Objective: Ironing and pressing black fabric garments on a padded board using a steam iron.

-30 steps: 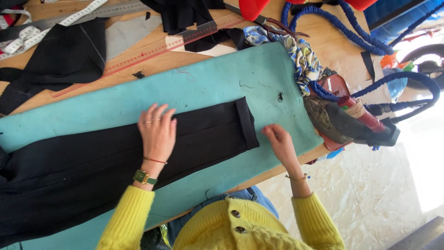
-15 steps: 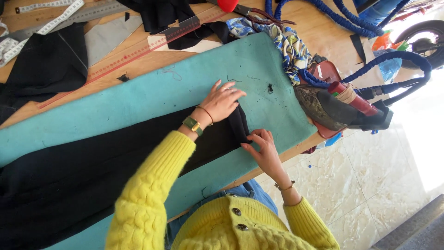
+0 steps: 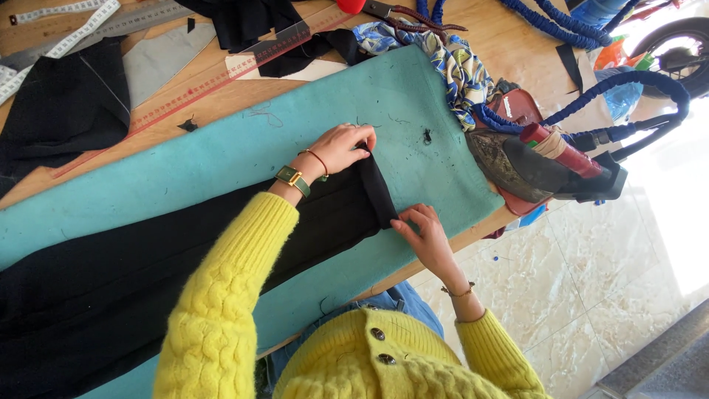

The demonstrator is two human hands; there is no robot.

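Observation:
A long black garment point(image 3: 148, 266) lies flat on a turquoise felt pad point(image 3: 221, 159) that covers the wooden table. My left hand point(image 3: 341, 146), with a green watch and thin bracelet at the wrist, pinches the far corner of the garment's folded end band point(image 3: 378, 191). My right hand point(image 3: 422, 235) presses its fingertips on the near corner of the same band. Yellow knitted sleeves cover both arms.
An old clothes iron point(image 3: 539, 166) with a blue cord point(image 3: 628, 81) rests at the pad's right end beside a blue patterned cloth point(image 3: 450, 63). Black fabric pieces point(image 3: 63, 103), a long ruler point(image 3: 214, 77), a measuring tape point(image 3: 66, 22) and scissors point(image 3: 391, 9) lie beyond the pad. Tiled floor is at right.
My left hand slid from the middle of the garment to its end band. My right hand came in from the pad's edge onto the band's near corner.

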